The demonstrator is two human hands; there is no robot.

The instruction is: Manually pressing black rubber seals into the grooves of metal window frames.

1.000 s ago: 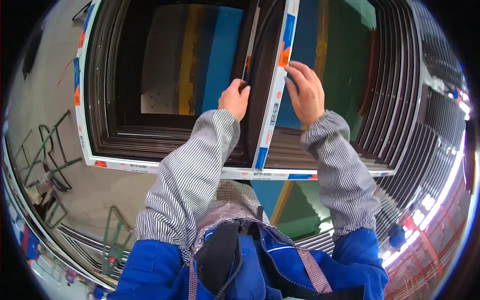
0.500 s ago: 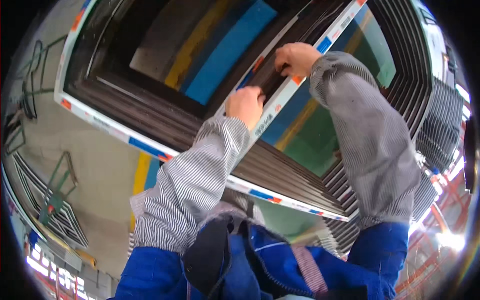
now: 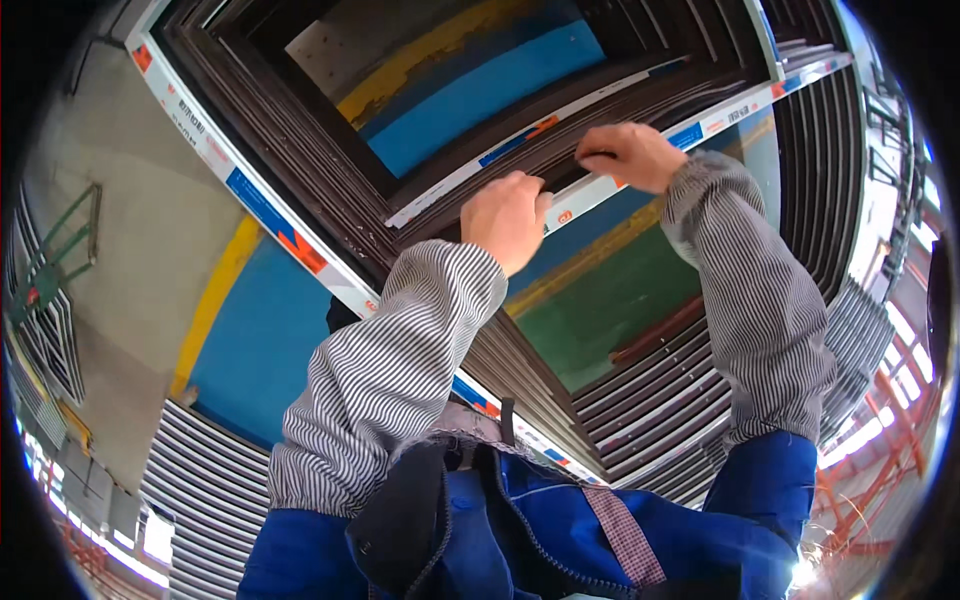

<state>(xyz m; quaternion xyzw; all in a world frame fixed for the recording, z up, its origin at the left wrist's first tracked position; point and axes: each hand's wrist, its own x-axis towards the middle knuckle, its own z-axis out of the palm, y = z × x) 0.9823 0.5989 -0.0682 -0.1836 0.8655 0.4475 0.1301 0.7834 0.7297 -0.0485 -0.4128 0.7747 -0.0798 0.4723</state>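
A large rectangular window frame with white, blue and orange film on its faces lies across a stack of dark brown frames point(image 3: 320, 165). Its white crossbar point(image 3: 585, 198) runs up to the right under both hands. My left hand point(image 3: 503, 222) is closed over this bar, fingers curled across the far side. Further right, my right hand point(image 3: 640, 158) bends its fingers and thumb over the same bar; the fingertips' contact is partly hidden. Beyond the bar, lower in the stack, shows another film-covered strip point(image 3: 450, 187). Striped sleeves cover both forearms.
Blue floor point(image 3: 240, 345) with a yellow stripe point(image 3: 215, 298) shows at left. More stacked frames stand at lower left point(image 3: 195, 500) and right point(image 3: 825, 170). A green metal stand point(image 3: 55, 265) is at far left. The frame's near edge point(image 3: 240, 190) passes close to my body.
The view of frame, stack and floor has turned clockwise. The crossbar lies flatter across the picture. Both hands stay at the bar, and more blue floor shows at left.
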